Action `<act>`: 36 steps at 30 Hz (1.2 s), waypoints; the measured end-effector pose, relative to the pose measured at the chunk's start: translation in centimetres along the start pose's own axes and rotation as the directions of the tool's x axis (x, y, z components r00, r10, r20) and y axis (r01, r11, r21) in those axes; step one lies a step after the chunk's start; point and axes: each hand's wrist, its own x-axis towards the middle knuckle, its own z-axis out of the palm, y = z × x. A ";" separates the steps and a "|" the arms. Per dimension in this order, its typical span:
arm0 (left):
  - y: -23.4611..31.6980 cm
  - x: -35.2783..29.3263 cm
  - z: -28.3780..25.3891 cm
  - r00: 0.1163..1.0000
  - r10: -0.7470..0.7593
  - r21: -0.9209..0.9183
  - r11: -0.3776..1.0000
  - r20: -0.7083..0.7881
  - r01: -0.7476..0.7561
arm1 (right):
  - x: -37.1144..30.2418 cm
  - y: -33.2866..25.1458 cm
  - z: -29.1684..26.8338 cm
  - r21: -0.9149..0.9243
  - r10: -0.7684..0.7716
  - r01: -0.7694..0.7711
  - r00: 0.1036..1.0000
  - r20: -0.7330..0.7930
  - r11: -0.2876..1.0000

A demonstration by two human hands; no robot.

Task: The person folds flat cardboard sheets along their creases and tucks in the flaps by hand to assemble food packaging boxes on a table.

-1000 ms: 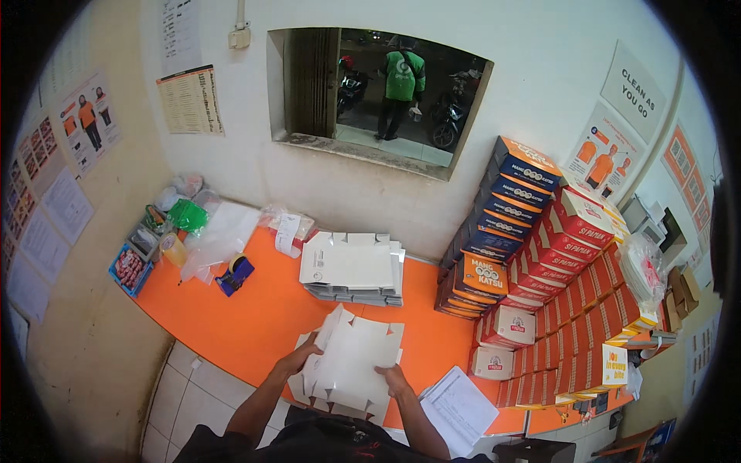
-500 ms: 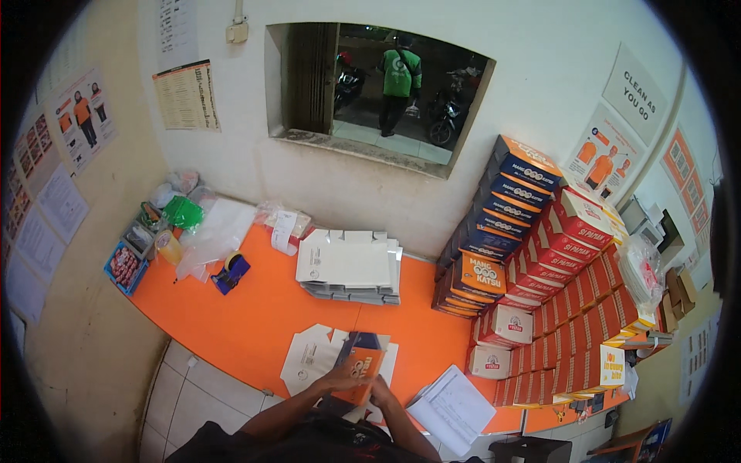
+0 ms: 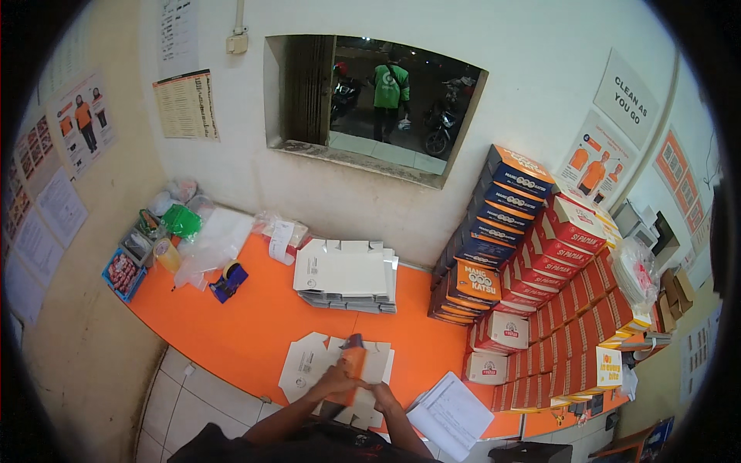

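An orange and navy cardboard box (image 3: 353,363), partly folded, stands on its narrow side between my two hands, above the near edge of the orange table. My left hand (image 3: 335,380) grips its left side with bent fingers. At its lower right side, my right hand (image 3: 382,395) has curled fingers against the cardboard. Beneath the box lie flat white box blanks (image 3: 310,363), with cut flaps showing around it. The lower part of the box is partly hidden by my hands and forearms.
Behind the blanks sits a stack of flat white cartons (image 3: 340,270). Folded navy, orange and red boxes (image 3: 502,208) pile high at right. Papers (image 3: 451,417) overhang the near edge. A blue tape dispenser (image 3: 229,282) and a small blue basket (image 3: 123,274) stand at left.
The box has turned in my hands, from its printed broad face showing to a narrower side, and moved slightly left. My right hand has shifted a little. Outside the window, a person has moved slightly.
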 end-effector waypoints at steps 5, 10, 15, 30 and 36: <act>-4.6 -1.9 -8.1 0.976 -0.169 -0.373 0.921 -0.134 0.108 | -1.9 -5.1 3.7 -0.020 0.089 -0.093 0.986 -0.139 0.995; -9.0 -0.6 -9.0 0.988 -0.023 -0.550 0.833 -0.151 -0.065 | 4.2 -4.1 1.4 -0.334 0.013 -0.126 0.947 -0.320 0.934; -9.9 -0.9 -8.8 0.988 -0.143 -0.622 0.779 -0.055 0.078 | 5.7 -1.4 5.5 -0.868 -0.393 -0.249 0.814 -0.428 0.430; -17.3 -1.1 -7.1 0.937 0.084 -0.410 0.883 -0.339 -0.227 | 5.9 -1.0 0.2 -0.929 -0.313 -0.172 0.908 -0.279 0.329; -12.3 -2.7 -8.2 0.990 -0.121 -0.770 0.638 -0.070 0.024 | 1.0 -13.1 8.5 -0.983 -0.700 -0.029 0.706 0.108 -0.181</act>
